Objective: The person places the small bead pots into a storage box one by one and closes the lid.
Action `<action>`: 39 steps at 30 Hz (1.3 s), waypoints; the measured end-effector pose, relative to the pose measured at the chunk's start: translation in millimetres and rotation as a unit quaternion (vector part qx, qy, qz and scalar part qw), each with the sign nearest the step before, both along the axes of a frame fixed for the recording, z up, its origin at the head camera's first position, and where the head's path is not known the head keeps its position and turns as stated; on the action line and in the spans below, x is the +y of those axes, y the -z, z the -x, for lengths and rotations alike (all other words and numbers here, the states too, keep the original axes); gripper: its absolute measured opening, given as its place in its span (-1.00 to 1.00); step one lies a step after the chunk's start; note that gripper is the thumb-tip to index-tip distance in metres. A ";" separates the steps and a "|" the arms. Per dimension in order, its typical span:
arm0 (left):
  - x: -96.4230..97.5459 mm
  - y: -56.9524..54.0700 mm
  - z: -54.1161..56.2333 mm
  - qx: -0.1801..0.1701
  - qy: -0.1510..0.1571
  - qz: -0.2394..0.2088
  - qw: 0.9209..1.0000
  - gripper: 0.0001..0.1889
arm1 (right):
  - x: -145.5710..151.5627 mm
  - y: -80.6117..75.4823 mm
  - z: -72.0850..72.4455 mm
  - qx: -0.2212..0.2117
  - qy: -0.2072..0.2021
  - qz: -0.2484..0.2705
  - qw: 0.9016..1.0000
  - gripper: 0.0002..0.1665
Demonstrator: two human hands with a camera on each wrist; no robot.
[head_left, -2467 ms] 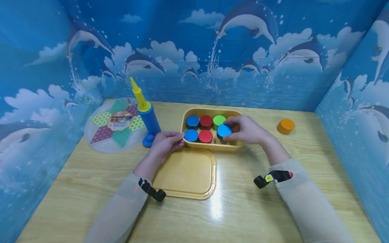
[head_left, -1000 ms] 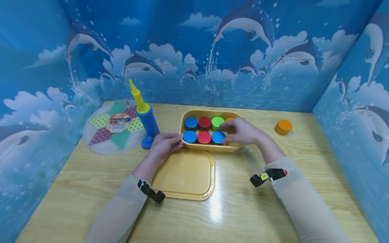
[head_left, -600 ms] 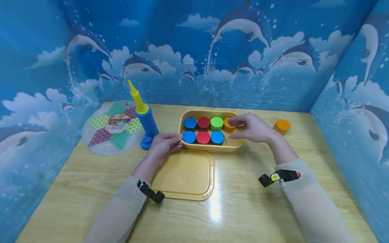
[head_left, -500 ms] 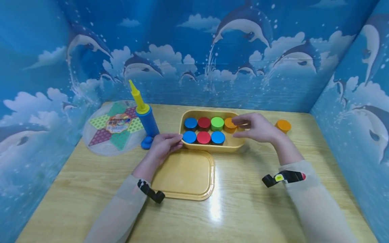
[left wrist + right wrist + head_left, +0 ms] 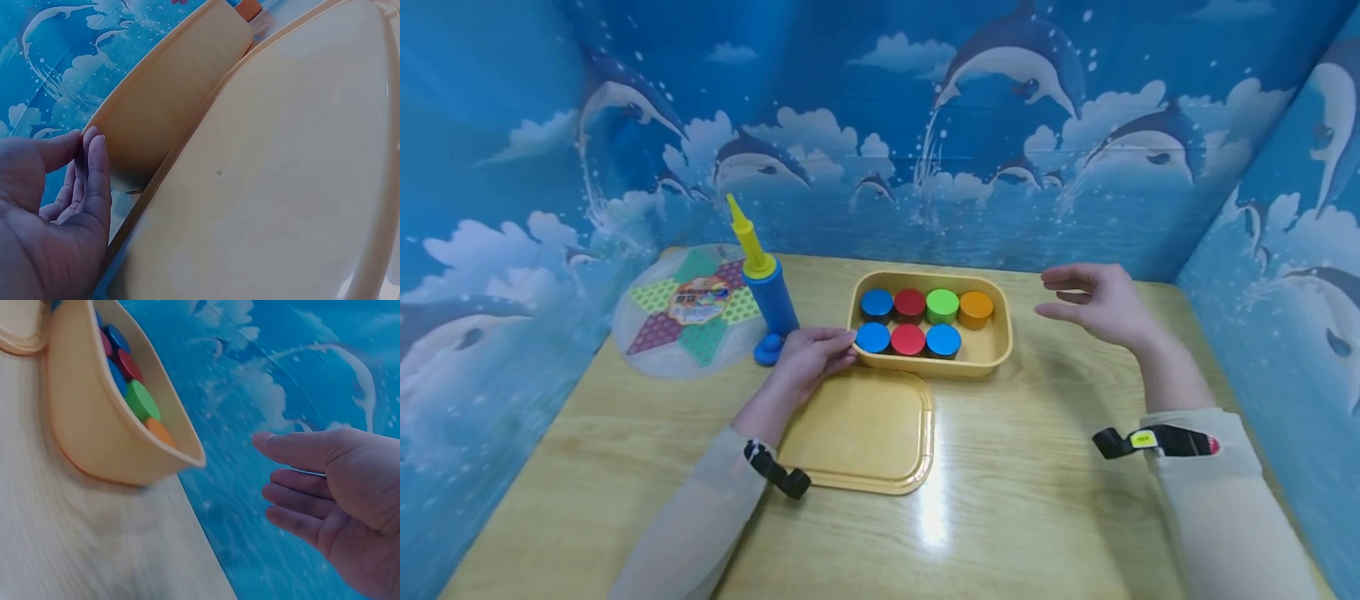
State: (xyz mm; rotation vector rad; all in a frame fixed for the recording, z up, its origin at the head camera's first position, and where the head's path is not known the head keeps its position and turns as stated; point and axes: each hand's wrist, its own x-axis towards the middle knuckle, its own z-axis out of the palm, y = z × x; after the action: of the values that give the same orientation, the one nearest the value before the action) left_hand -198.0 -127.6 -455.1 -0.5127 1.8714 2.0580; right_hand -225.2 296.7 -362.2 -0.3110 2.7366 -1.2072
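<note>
A yellow plastic box holds several round blocks with blue, red, green and orange tops, such as the orange block at its right end. My left hand pinches the box's left rim between thumb and fingers, as the left wrist view shows closely. My right hand is in the air to the right of the box, fingers apart and holding nothing. In the right wrist view the right hand points toward the box. A loose orange block shows past the box in the left wrist view; the right hand covers its place in the head view.
A yellow lid lies flat in front of the box. Left of the box stands a blue and yellow hand pump. Behind it is a round clear pack with a patterned star. Dolphin-print backdrop encloses the table's back and sides.
My right hand set a blue block down in the box's front row beside the red one, let go, then moved out to the right. The left hand has stayed at the rim.
</note>
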 end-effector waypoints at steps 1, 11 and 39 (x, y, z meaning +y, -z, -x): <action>0.4 -0.7 0.1 -0.002 -0.001 0.001 1.000 -0.68 | 5.1 -0.7 0.1 0.001 0.009 0.000 1.000 -0.27; 1.3 -2.0 0.6 -0.017 -0.013 0.008 1.000 -0.68 | 59.0 17.1 9.5 -0.006 0.098 -0.032 0.995 -0.05; 0.9 0.7 0.4 -0.010 -0.009 -0.004 1.000 -0.69 | 93.3 72.2 6.4 -0.030 0.123 -0.049 0.991 0.06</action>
State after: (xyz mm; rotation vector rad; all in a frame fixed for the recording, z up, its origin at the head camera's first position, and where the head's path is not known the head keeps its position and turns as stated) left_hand -198.4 -126.7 -455.9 -0.5485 1.8525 2.0646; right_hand -231.5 390.0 -434.4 0.0764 2.8334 -1.1081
